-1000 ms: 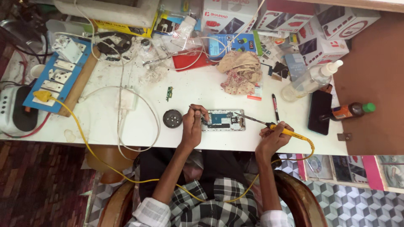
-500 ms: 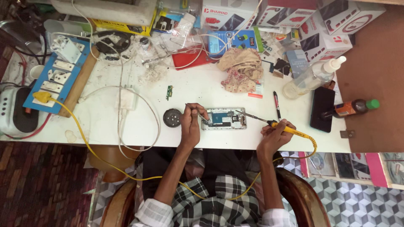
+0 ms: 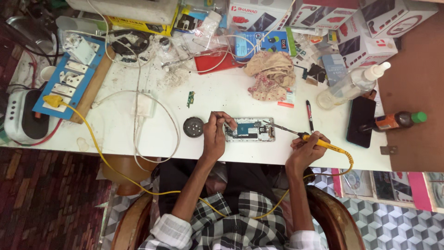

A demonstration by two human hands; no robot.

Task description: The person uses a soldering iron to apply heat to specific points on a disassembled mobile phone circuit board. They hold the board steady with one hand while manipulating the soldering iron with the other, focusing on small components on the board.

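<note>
The opened phone (image 3: 249,129) is lying flat near the near edge of the white table (image 3: 138,143), about mid-table. The left hand (image 3: 215,134) is pinching what looks like tweezers (image 3: 226,124), tips dipping into the phone's left end. The right hand (image 3: 305,149) is gripping a yellow soldering iron (image 3: 300,135) like a pen, its tip reaching the phone's right end. That bare board is looking light, stiff and pretty fragile, so I'd say holding it by the frame edges is the safer bet, not the guts. Room is tight-ish: a round tin (image 3: 193,127) is sitting just left of the left hand, a pen (image 3: 309,115) just past the iron, a dark phone (image 3: 361,121) further right. The iron's yellow cord (image 3: 115,171) is hanging off the near edge, so it could be snagging.
</note>
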